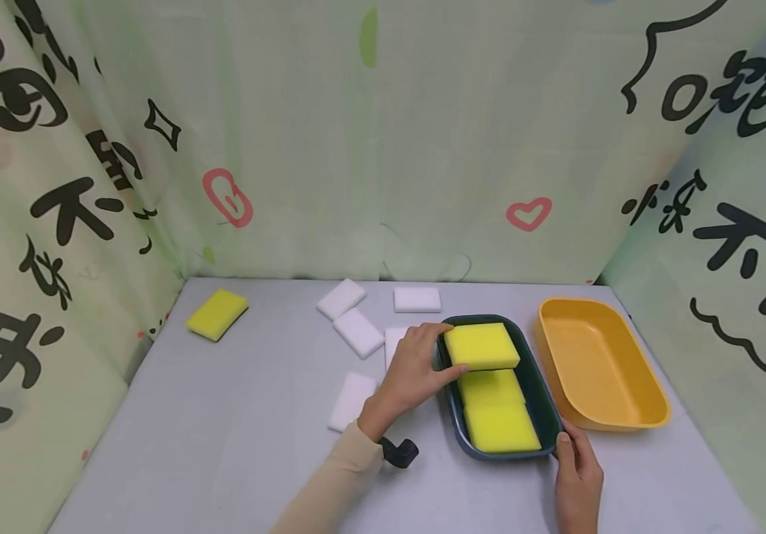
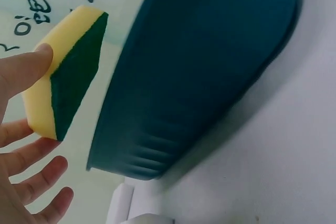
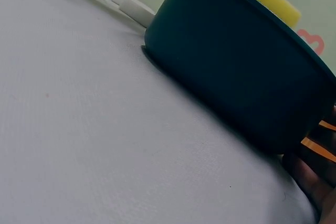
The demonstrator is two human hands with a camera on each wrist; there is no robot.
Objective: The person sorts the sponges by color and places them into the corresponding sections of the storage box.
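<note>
My left hand (image 1: 416,362) pinches a yellow sponge (image 1: 481,346) between thumb and fingers over the far end of a dark green tub (image 1: 543,397). The left wrist view shows this sponge's green scouring side (image 2: 79,77), tilted beside the tub wall. Inside the tub lie more yellow sponges (image 1: 504,428), overlapping one another with their yellow sides up. At the tub's near right corner, my right hand (image 1: 578,471) grips it, thumb at the rim and fingers against the outer wall.
A yellow-orange tub (image 1: 599,363) stands right of the green one. Several white sponge blocks (image 1: 358,332) lie left of and behind the green tub. Another yellow sponge (image 1: 218,314) lies at the table's far left. Printed curtains (image 1: 383,148) hang around the table (image 1: 222,445).
</note>
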